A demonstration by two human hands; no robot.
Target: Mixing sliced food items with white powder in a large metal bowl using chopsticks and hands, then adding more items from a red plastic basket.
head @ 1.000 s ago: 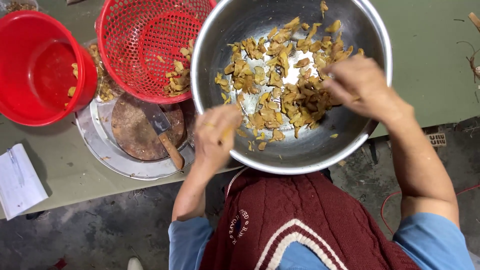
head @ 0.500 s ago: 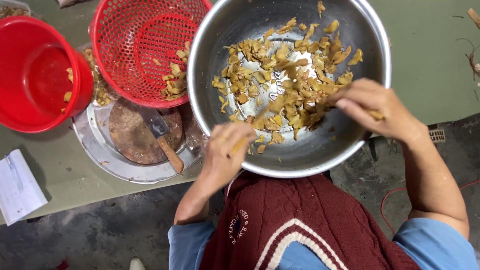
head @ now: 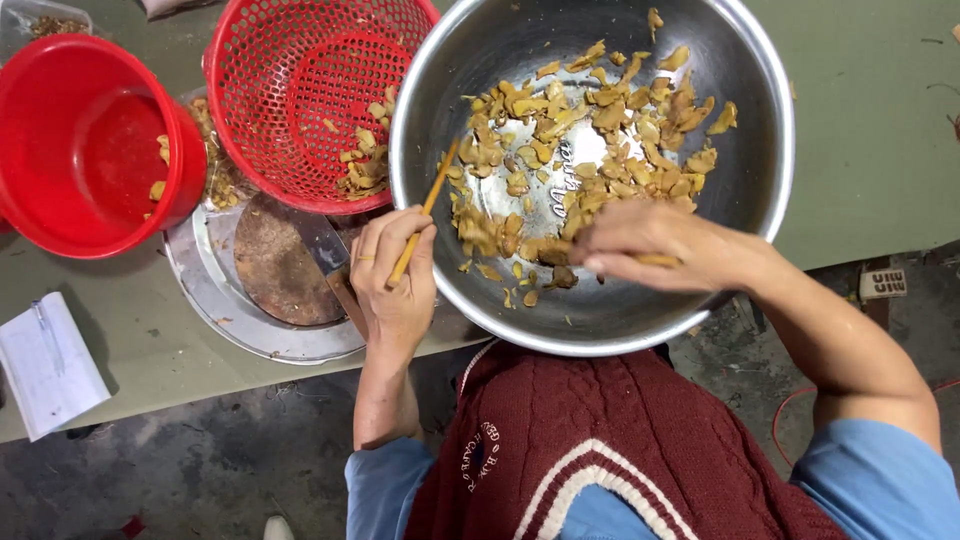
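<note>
Left hand (head: 393,270) raised, grip holding wooden stick (head: 424,212), tan slices (head: 590,130) scattered

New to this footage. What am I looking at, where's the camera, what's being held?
One view, from a camera worn on a person's head, looking straight down. No machine: two bare hands. The left hand grips a thin wooden stick at the rim of a large steel bowl of yellow-brown cut pieces. The right hand reaches among them, pinching a piece. On the green table: a red mesh basket, a red bucket, and a cleaver on a round board.
</note>
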